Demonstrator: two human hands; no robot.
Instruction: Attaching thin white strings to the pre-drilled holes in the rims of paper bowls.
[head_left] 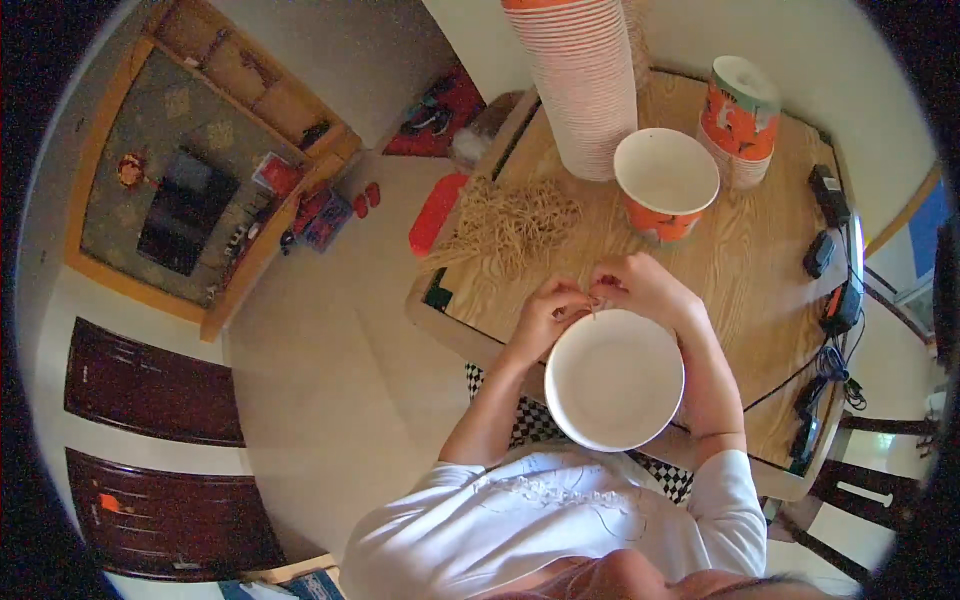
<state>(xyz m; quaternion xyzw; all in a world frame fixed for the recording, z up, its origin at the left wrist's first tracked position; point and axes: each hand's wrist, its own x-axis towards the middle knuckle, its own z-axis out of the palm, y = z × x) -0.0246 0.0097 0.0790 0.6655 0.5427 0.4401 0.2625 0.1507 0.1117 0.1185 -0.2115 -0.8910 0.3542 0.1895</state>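
A white-lined paper bucket (615, 380) rests between my forearms at the table's near edge, its round mouth facing up toward me. My left hand (552, 312) is at the far left of its rim, fingers closed in a pinch. Beside it, my right hand (645, 285) is also closed, its fingertips nearly meeting the left ones. Between the fingertips a short piece of tan cord (595, 306) shows at the rim; the fingers hide most of it. Just beyond my hands lies a loose heap of tan cords (520, 222).
An orange-patterned paper bucket (667, 185) stands beyond my hands. Behind it rise a tall stack of nested buckets (590, 100) and a shorter stack (740, 125). Black chargers and cables (832, 360) line the right table edge. A red stool (437, 215) is left of the table.
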